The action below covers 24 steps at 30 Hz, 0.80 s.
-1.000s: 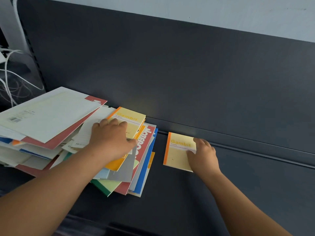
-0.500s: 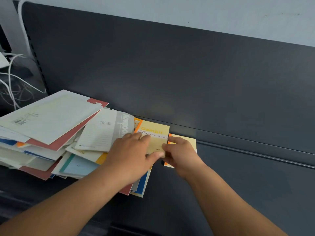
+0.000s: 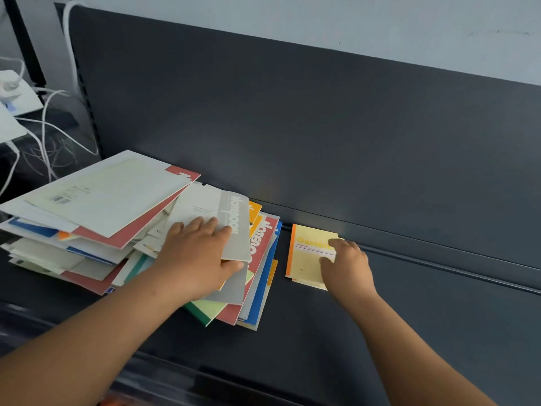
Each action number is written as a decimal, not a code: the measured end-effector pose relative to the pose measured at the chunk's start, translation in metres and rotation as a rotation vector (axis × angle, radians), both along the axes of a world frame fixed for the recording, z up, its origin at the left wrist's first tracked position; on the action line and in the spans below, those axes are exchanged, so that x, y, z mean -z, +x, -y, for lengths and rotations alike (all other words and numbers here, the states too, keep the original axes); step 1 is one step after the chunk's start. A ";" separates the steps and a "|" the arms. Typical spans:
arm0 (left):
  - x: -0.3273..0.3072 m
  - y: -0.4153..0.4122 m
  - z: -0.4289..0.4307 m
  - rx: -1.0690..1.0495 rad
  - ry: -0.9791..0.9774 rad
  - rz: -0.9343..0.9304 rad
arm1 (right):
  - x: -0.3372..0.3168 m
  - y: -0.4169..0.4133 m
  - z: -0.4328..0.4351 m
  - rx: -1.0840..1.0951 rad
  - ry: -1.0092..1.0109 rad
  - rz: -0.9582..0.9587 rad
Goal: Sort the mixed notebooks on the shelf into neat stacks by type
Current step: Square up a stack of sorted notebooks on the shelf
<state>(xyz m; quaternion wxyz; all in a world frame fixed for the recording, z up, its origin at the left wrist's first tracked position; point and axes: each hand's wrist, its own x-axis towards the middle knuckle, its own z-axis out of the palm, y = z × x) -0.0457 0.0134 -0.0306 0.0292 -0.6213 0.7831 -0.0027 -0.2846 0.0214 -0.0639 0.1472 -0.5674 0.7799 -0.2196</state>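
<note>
A messy pile of mixed notebooks (image 3: 102, 200) lies on the left of the dark shelf (image 3: 424, 323). My left hand (image 3: 196, 259) is on a grey notebook (image 3: 205, 206) at the pile's right side, fingers on its cover and thumb at its lower edge. Under it show a red notebook (image 3: 262, 247), blue and green ones. To the right of the pile, apart from it, two small yellow notebooks (image 3: 304, 256) with orange spines lie one on the other, slightly offset. My right hand (image 3: 348, 268) grips the top one at its right side.
The shelf's dark back panel (image 3: 292, 127) rises right behind the notebooks. White cables (image 3: 44, 133) and a white box hang beyond the shelf's left end. The shelf surface runs on bare to the right of the yellow notebooks.
The yellow notebook from the pile's top passed from my left hand to my right and now lies on the other yellow one. My left hand went back to the pile, onto the grey notebook.
</note>
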 end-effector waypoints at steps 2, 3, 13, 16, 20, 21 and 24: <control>-0.001 -0.003 -0.005 0.048 -0.053 -0.023 | -0.014 0.021 -0.004 -0.083 -0.054 0.139; -0.002 -0.005 -0.007 0.073 -0.081 -0.053 | -0.021 0.032 -0.007 -0.104 -0.045 0.281; 0.003 -0.045 -0.038 0.350 -0.015 -0.225 | -0.026 0.027 -0.009 -0.006 0.099 1.048; -0.001 -0.054 -0.035 0.337 -0.004 -0.202 | -0.027 -0.019 -0.022 0.034 0.047 0.878; 0.005 -0.085 -0.031 0.377 -0.006 -0.187 | -0.024 -0.089 -0.050 0.154 -0.002 0.695; 0.007 -0.095 -0.032 0.395 0.001 -0.184 | -0.023 -0.105 -0.059 0.177 -0.009 0.642; 0.016 -0.123 -0.032 0.446 0.019 -0.184 | -0.020 -0.148 -0.085 0.244 0.002 0.488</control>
